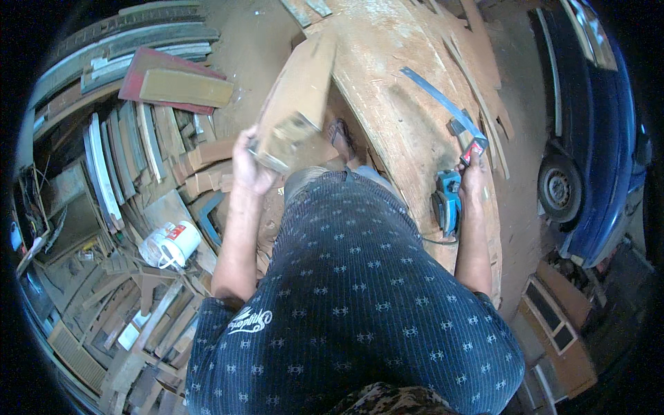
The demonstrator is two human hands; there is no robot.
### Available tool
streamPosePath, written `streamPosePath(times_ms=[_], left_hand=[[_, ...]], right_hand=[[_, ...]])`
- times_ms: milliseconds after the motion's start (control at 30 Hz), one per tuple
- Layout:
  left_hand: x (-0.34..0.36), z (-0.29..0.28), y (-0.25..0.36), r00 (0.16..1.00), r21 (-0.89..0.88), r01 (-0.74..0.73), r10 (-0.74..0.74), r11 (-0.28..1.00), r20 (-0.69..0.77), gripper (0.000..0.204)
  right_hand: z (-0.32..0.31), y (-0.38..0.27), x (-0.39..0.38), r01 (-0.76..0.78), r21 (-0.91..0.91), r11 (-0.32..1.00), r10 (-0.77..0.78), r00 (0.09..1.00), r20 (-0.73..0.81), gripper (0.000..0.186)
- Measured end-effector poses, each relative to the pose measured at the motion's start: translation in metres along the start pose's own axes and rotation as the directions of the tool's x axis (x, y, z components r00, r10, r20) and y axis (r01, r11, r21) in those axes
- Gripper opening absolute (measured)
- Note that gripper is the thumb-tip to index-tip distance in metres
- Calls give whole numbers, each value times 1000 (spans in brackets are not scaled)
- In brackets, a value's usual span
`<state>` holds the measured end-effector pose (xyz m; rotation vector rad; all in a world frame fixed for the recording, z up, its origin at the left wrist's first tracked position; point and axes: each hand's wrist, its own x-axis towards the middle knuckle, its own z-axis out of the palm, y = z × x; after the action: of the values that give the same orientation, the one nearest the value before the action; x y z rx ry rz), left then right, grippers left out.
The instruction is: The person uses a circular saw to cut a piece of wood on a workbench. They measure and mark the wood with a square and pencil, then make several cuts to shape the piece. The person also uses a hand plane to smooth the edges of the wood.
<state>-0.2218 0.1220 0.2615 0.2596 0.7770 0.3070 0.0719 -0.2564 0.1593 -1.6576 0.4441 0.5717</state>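
Forearms (238, 238) (473, 238) extend forward, well apart; both hands (252, 164) (473, 174) seem curled.

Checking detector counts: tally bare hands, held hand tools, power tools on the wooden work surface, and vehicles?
Bare hands: 2 (left hand, right hand)
Held hand tools: 1 (bladed tool)
Power tools: 1 (teal tool)
Vehicles: 1 (blue car)
Total: 5
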Motion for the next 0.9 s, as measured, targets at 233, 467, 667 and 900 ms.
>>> streamPosePath(times_ms=[233, 467, 667, 900], left_hand=[[13, -16, 37, 986, -140, -39, 61, 989, 157, 49], [13, -15, 26, 987, -87, -52, 64, 995, 146, 47], [14, -5, 12, 986, -14, -76, 77, 997, 149, 49], [6, 14, -55, 980, 648, -162, 197, 744, 19, 54]], right_hand=[[-98, 35, -15, 61, 124, 990, -25, 962, -271, 27], [-202, 90, -51, 48, 244, 969, 64, 900, -432, 36], [-267, 134, -54, 31, 280, 959, 138, 813, -565, 35], [-376, 235, -63, -336, -139, 932, 192, 780, -596, 51]])
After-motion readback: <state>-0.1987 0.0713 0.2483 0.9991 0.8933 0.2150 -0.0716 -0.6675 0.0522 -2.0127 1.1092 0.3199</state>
